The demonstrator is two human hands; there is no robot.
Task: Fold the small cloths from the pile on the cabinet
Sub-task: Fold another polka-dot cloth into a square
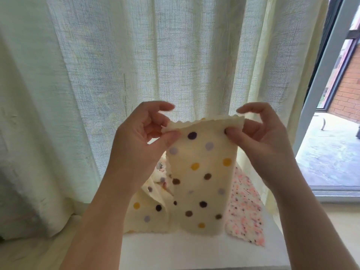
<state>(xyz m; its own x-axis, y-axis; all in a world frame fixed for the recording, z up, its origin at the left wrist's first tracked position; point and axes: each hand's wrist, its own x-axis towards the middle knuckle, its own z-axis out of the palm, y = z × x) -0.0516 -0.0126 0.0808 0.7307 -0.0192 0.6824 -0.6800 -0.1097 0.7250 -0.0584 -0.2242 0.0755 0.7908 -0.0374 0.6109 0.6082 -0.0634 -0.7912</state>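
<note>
A dotted cloth (pixel 202 178) is pinched at its top corners by the left hand (pixel 144 137) and right hand (pixel 259 137), hung above the cabinet (pixel 194 250) front edge, probably to align edges for folding.

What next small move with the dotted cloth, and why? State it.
Probably lower the cloth flat onto the bare front of the cabinet, ready for folding. The left hand and right hand each pinch a top corner, and the cloth hangs straight down in the air, with two layers showing along its top edge.
</note>
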